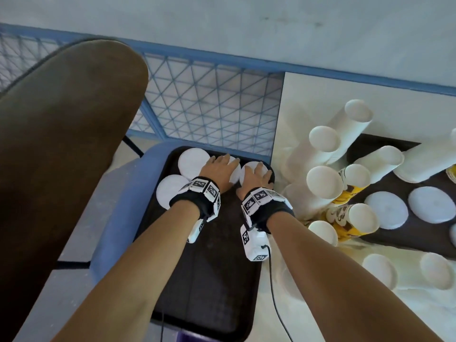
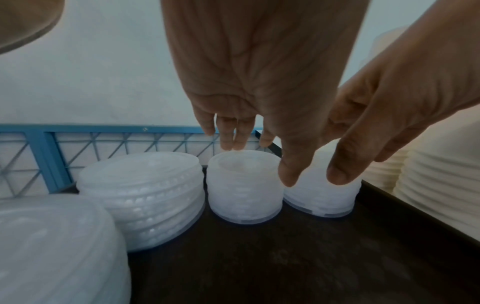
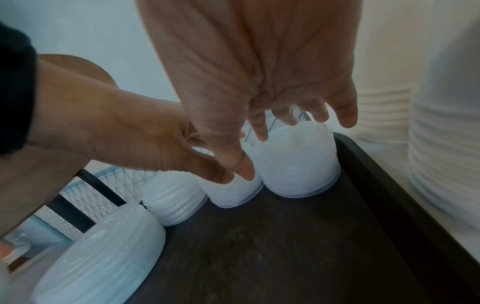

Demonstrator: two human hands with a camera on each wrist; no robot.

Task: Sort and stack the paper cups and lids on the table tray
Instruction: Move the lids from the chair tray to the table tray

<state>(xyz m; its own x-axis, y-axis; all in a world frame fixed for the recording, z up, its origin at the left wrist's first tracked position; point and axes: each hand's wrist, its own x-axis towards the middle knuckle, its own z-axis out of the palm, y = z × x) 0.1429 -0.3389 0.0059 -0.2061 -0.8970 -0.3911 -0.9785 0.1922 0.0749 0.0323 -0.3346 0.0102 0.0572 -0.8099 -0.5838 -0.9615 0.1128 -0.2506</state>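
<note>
- The dark tray (image 1: 204,280) lies lengthwise in front of the person, and four stacks of white lids stand at its far end, toward 12 o'clock.
- Both forearms reach straight out over the tray, each with a black wrist band (image 1: 197,201) carrying black-and-white marker tiles.
- The left hand (image 1: 217,169) hovers palm down over the second small lid stack (image 2: 245,185). Its fingers are straight and slightly spread, the tips at the stack's top rim and grasping nothing.
- The right hand (image 1: 257,177) is spread over the lid stack in the tray's far right corner (image 3: 296,162), at 1 o'clock. Its fingers are loose and released, and the thumb hangs down beside the stack's left side, next to the left thumb.
- Two wider lid stacks (image 1: 193,160) (image 1: 170,191) stand at 10 and 11 o'clock of the left hand, untouched.
- The lids are translucent white plastic, ribbed at the edge and nested evenly.
- At 3 o'clock, tall columns of white paper cups (image 1: 323,154) lean on the white table (image 1: 308,99), beside a second tray (image 1: 431,183) holding single lids.
</note>
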